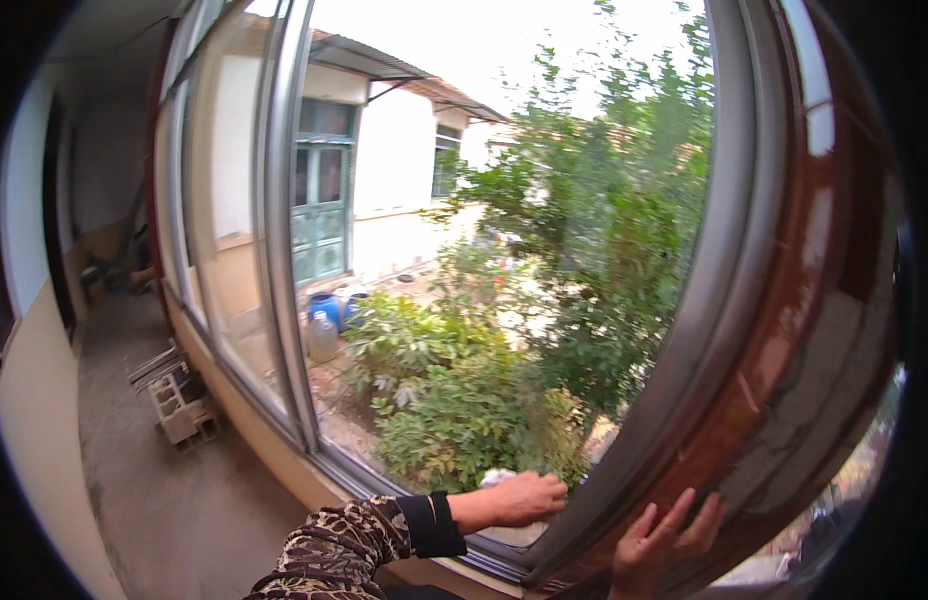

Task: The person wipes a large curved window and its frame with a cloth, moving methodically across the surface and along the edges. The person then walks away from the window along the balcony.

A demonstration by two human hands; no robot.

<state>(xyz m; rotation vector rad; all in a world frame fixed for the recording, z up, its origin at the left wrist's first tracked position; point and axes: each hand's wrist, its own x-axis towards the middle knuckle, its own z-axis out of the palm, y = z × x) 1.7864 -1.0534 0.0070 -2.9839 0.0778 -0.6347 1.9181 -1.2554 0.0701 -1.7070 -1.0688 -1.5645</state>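
Note:
My left hand [525,499], in a dark patterned sleeve with a black cuff, reaches across the lower part of the window pane [501,330]. Its fingers are curled around a crumpled white cloth [497,476], of which only a piece shows above the hand. The fingertips lie close to the lower right corner of the grey metal window frame [689,360]. Farther right, my right hand [662,544] rests with spread fingers against the glossy reddish-brown edging [723,431] beside the window.
A sliding sash [235,225] stands to the left. Hollow blocks [182,409] sit on the corridor floor [145,495] below the sill. Outside the glass are leafy shrubs [464,412], a blue barrel [325,306], a large clear bottle [321,337] and a house with a green door [319,210].

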